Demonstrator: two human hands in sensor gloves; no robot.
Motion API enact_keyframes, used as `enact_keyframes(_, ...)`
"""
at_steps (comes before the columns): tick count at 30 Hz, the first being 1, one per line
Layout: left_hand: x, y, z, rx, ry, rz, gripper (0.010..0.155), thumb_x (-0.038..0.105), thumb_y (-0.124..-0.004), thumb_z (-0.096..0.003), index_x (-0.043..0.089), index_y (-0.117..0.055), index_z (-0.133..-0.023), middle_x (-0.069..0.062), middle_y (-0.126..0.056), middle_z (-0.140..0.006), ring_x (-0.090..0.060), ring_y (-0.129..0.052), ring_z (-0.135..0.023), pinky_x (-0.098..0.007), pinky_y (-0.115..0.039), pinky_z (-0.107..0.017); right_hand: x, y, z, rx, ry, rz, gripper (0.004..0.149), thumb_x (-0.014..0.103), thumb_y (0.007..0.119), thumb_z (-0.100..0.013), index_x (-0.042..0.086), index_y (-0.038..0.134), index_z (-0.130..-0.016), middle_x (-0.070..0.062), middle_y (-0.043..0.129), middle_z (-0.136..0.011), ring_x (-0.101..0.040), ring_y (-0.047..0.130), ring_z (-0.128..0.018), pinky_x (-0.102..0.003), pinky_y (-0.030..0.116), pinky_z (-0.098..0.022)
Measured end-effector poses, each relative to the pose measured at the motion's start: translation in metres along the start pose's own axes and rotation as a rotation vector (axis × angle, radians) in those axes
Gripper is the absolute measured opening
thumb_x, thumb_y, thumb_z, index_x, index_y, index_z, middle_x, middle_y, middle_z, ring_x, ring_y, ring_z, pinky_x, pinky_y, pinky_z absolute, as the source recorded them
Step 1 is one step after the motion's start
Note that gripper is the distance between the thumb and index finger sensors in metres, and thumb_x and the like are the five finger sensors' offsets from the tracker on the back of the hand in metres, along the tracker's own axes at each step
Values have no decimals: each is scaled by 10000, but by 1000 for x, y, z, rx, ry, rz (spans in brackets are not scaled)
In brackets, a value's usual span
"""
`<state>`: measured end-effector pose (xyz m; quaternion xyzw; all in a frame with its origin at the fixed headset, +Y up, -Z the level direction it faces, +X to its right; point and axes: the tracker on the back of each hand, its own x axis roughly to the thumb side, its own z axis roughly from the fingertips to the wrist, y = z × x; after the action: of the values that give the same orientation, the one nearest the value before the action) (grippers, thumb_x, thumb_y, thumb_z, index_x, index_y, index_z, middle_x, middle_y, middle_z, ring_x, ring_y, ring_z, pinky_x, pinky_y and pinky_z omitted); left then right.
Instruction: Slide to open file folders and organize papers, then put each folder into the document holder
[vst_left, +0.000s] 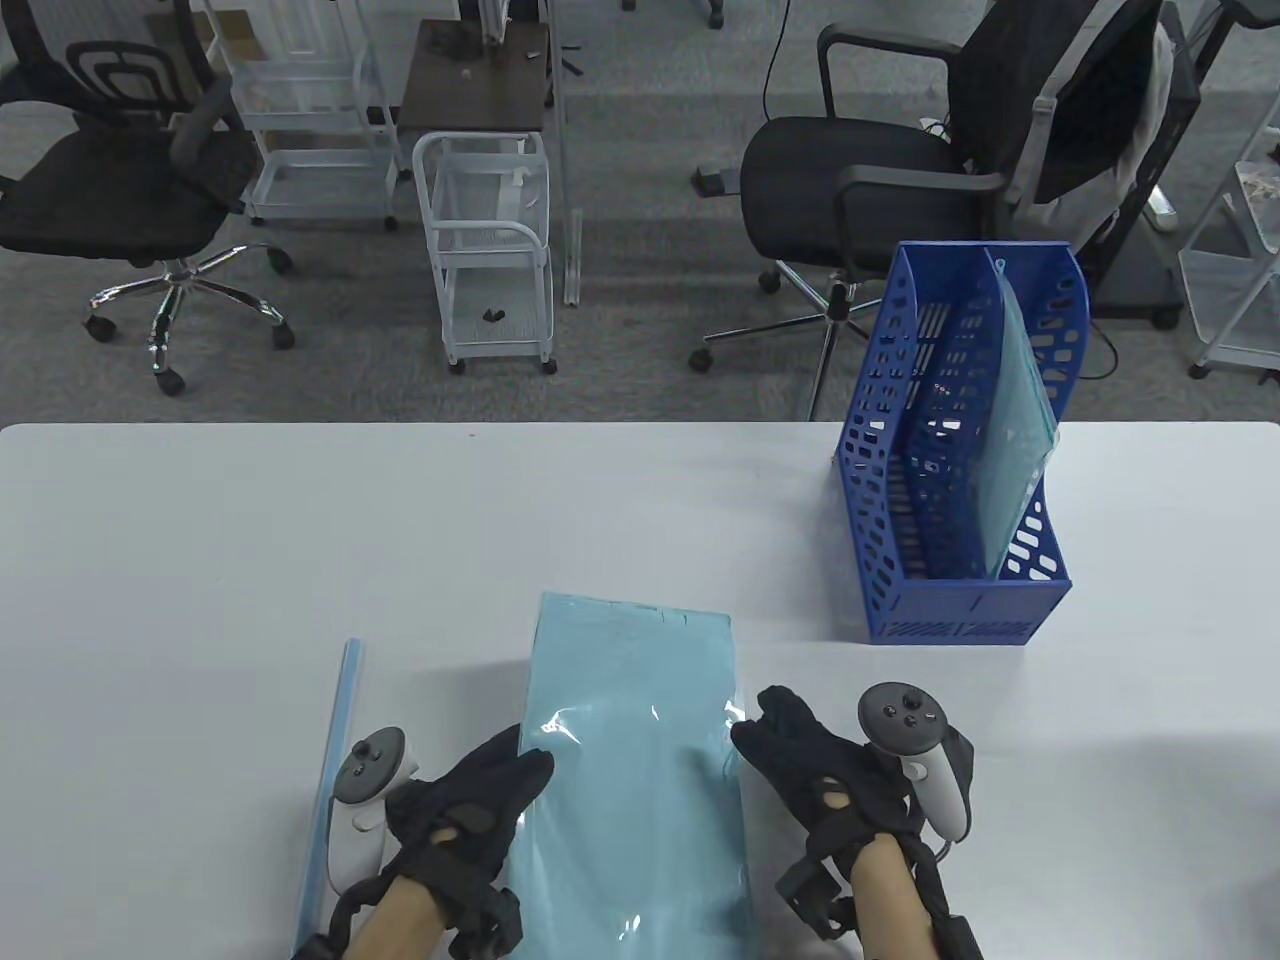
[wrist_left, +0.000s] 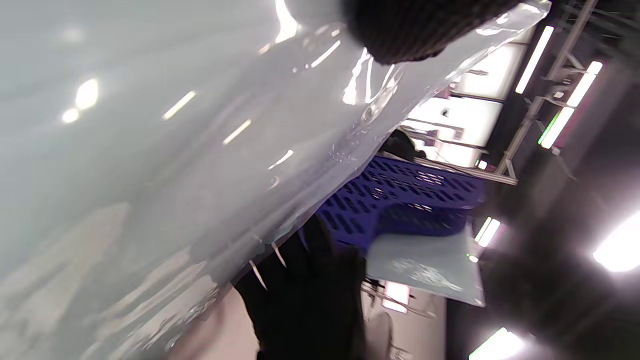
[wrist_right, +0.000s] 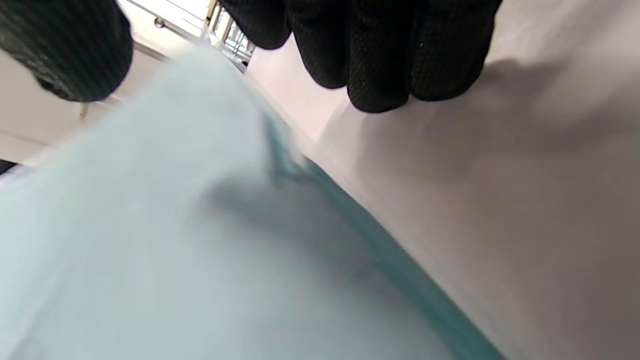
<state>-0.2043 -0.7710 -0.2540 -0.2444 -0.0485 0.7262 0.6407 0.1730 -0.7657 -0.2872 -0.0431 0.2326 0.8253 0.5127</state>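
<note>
Folder (vst_left: 640, 760), pale blue and glossy, lies flat on the white table (vst_left: 200, 560) at about 6 o'clock in the table view, its long sides running from 6 toward 12. Both gloved hands flank it. The left hand (vst_left: 470, 800) is at the folder's 9 o'clock edge, fingers curled over the clear cover sheet; in the left wrist view a fingertip (wrist_left: 415, 30) presses on the shiny film from above and the film is lifted off the table, so this hand seems to hold the cover's edge, though the pinch itself is not plainly seen. The right hand (vst_left: 810, 770) sits at the folder's 3 o'clock edge, fingers bent and bunched with their tips against the folder's side. In the right wrist view the fingers (wrist_right: 380, 55) hang just above the table beside the folder's darker teal edge, and the thumb (wrist_right: 65, 45) is over the pale sheet; whether they actually pinch it I cannot tell.

A thin blue slide bar (vst_left: 335, 760) lies on the table at the left hand's 9 o'clock, parallel to the folder and apart from it.

At 2 o'clock from the folder, well apart, stands the blue document holder (vst_left: 890, 560) near the table's far edge. A second folder (vst_left: 1020, 440) stands upright in its right-hand compartment, leaning on the divider.
</note>
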Motion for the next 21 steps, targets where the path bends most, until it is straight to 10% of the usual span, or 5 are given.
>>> enact_keyframes(4, 13, 1, 0, -149, -151, 22, 491, 370, -788, -501, 312, -806, -988, -10, -986, -892, -269, -1048, -723, -458, -893, -531, 3, 7, -2, 138, -156, -293, 924, 692, 804, -385, 213, 407, -1068, -113, 536, -1135, -404, 703, -977, -582, 650, -696)
enact_keyframes(8, 21, 0, 3, -187, -196, -34, 485, 375, -792, -509, 333, -812, -991, -8, -957, -934, -292, -1002, -799, -496, -841, -601, 10, 3, 7, 143, -247, -546, 552, 536, 850, -444, 244, 793, -909, -36, 917, -898, -300, 963, -750, -512, 798, -603)
enact_keyframes(21, 53, 5, 39, 241, -523, -270, 489, 374, -877, -460, 299, -867, -943, 1, -951, -918, -279, -983, -815, -538, -779, -671, 58, 0, 54, -231, -703, -304, 398, 478, 832, -430, 362, 861, -811, 90, 983, -812, -190, 1012, -705, -453, 835, -616)
